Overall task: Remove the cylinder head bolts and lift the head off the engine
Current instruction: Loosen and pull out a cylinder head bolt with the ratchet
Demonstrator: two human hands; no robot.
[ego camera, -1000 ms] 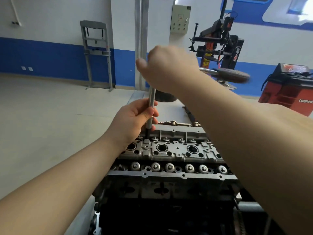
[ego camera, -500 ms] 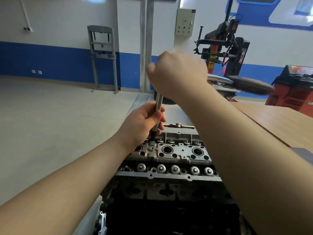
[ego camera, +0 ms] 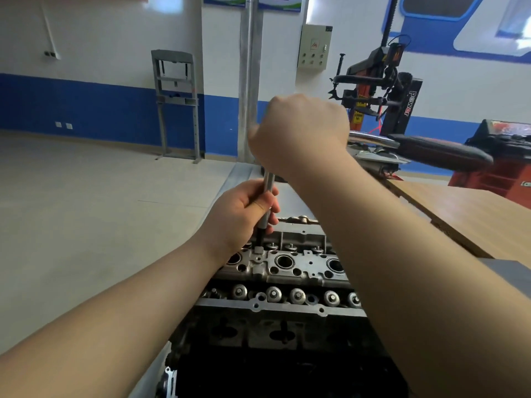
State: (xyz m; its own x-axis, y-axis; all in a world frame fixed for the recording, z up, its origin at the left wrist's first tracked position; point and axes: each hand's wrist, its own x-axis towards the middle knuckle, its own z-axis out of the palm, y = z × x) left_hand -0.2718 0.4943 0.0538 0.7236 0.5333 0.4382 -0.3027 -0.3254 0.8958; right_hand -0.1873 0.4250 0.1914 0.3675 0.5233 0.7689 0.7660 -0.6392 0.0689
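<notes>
Head view: the left hand [ego camera: 241, 209] is gripping the upright extension bar [ego camera: 267, 208] seated at the cylinder head's [ego camera: 287, 265] far-left corner, while the right hand [ego camera: 298, 133] is clasping the ratchet handle [ego camera: 431, 150] (bolts likely remaining), head sitting unlifted on the engine [ego camera: 273, 340].

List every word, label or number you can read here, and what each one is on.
"power": runs vertically on the black panel of the tyre machine.
Yellow stickers on that machine: print too small to read.
Posters at the top of the wall: blurred, unreadable.
Beige control box: a red emblem, no legible text.
Red machine at right: white lettering cut off at the frame edge, unreadable.
</notes>
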